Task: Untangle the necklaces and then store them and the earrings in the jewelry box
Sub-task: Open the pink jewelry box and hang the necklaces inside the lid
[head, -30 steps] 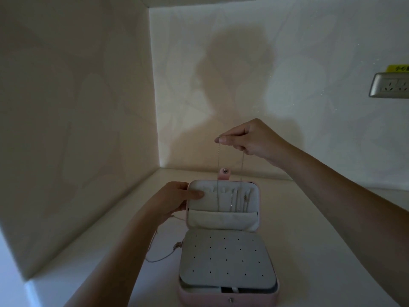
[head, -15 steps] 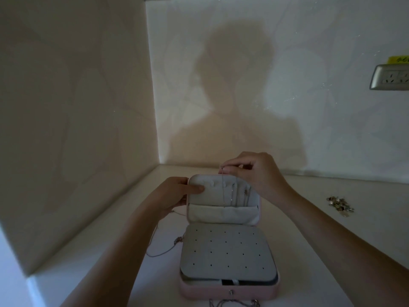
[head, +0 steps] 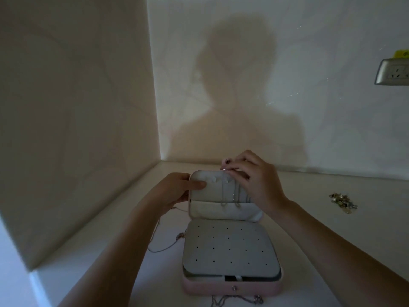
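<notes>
A pink jewelry box (head: 230, 289) stands open on the white counter, its lid (head: 212, 209) upright and a grey perforated earring panel (head: 228, 247) lying over the base. My left hand (head: 177, 189) holds the lid's left edge, thumb on the lining. My right hand (head: 252, 178) pinches a thin silver necklace (head: 234, 197) at the lid's top edge; its chain hangs down the lining. Another thin necklace (head: 163, 247) lies on the counter left of the box. A pile of earrings (head: 343, 201) sits at the right.
A silver chain (head: 234, 301) lies at the counter's front edge, just before the box. Walls close the corner at left and behind. A wall socket (head: 392, 73) is mounted at the upper right.
My right hand has come down from high above the box to the lid's top edge, lowering the hanging necklace against the lining. My left hand stays on the lid.
</notes>
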`<state>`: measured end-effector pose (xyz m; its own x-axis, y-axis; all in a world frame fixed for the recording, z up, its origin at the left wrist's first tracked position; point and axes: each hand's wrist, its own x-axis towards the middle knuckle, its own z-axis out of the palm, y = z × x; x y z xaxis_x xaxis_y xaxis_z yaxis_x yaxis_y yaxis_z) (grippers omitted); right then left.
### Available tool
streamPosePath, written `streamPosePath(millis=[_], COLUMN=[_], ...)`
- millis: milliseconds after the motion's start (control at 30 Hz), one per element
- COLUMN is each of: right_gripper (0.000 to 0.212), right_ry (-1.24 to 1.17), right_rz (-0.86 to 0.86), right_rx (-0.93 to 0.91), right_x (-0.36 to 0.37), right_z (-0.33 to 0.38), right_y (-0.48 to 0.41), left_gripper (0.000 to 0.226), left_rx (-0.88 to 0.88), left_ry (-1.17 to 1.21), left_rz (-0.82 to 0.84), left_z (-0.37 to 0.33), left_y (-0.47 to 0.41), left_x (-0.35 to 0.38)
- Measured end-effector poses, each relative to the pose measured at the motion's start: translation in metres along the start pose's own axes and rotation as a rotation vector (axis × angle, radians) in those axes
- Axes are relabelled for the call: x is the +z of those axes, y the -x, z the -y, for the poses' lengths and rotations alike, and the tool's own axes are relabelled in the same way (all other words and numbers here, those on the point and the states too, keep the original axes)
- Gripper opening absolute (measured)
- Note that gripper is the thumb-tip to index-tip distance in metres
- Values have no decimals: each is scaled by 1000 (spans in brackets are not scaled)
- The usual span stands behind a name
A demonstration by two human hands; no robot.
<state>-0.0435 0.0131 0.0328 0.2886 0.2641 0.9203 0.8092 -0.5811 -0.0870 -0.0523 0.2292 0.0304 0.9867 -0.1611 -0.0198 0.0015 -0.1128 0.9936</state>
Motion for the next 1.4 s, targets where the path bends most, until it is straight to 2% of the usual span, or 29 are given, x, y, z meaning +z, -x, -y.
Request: streamPosePath(millis=[100, 300, 567, 900, 1100, 1267, 1400], right_gripper=[13, 2, 1, 19, 20, 21, 20], right_ry=[-53, -124, -79, -1, 49, 9, 100], right_rz=[-44, 33, 104, 63, 25, 29, 9], right_rx=[6, 61, -18, -136, -72, -77, -125], right_x=[-4, -4, 1, 7, 5, 11, 13], right_z=[2, -2, -3, -6, -14, -13, -14], right_y=[-8, -30, -31, 9, 13, 9, 11], left_gripper=[33, 31, 32, 32, 31, 32, 30], left_rx=[2, 4, 6, 2, 6, 2, 4], left_ry=[2, 10, 33, 36, 43, 48, 46], left_rz=[6, 3, 18, 8, 17, 26, 32], left_z=[0, 1, 1, -1, 0, 1, 1], left_y=[0, 1, 0, 2, 2, 1, 0], left_x=[0, 0, 1, 2, 1, 1, 1])
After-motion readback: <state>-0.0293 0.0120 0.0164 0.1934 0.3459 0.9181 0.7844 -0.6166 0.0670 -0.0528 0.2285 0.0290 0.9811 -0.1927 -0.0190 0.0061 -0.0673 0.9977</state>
